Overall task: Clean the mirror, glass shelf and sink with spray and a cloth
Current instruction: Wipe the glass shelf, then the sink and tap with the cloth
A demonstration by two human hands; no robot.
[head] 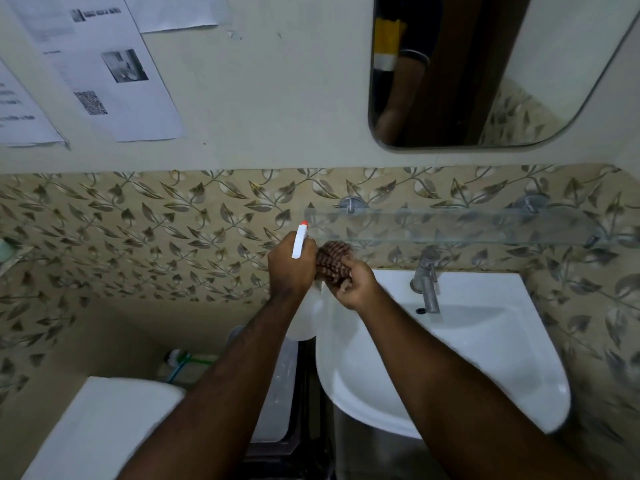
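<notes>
Hands: left hand (290, 268) grips spray bottle (300, 241) | upright, nozzle toward glass shelf (450, 225) | right hand (356, 284) clutches cloth (333, 259) below shelf

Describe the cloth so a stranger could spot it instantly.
Find the white sink below the glass shelf. Above its left rim, the right hand grips a bunched cloth. It is brown and checked, unlike the white spray bottle beside it.

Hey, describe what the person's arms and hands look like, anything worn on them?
Both forearms are bare right down to the left hand and right hand: no gloves, watch, rings or bracelets show. No sleeves reach into view on the arms themselves.
</notes>
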